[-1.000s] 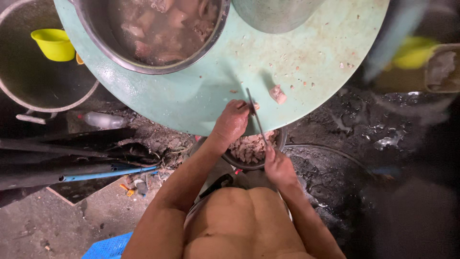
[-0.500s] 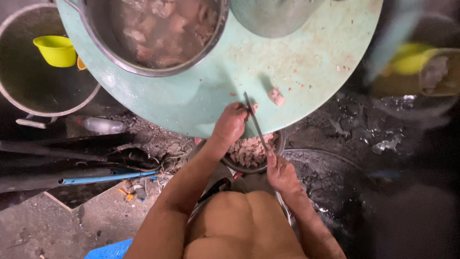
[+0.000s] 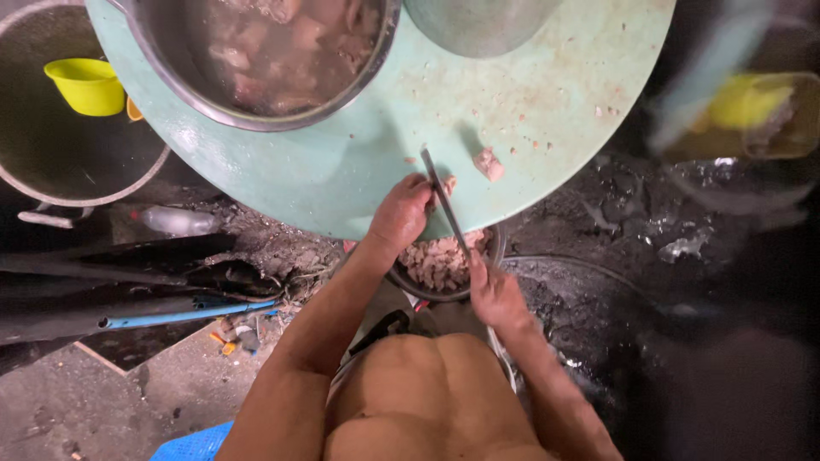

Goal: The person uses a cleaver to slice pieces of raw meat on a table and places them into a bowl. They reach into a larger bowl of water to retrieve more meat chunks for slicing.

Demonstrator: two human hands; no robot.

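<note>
Knife (image 3: pixel 444 203): grasped by the handle in the right hand (image 3: pixel 494 294), blade lying across the near edge of the round green tabletop (image 3: pixel 359 162). Left hand (image 3: pixel 400 213) clenched on a meat piece (image 3: pixel 446 184) at the blade. Bowl of cut meat (image 3: pixel 437 263) sits below the edge. Loose chunk (image 3: pixel 489 162) nearby; large metal basin (image 3: pixel 265 60) behind.

Dim scene, light falling mainly on the pale green tabletop (image 3: pixel 547 111); dark floor, blurred right side, wide-angle bending at the edges
</note>
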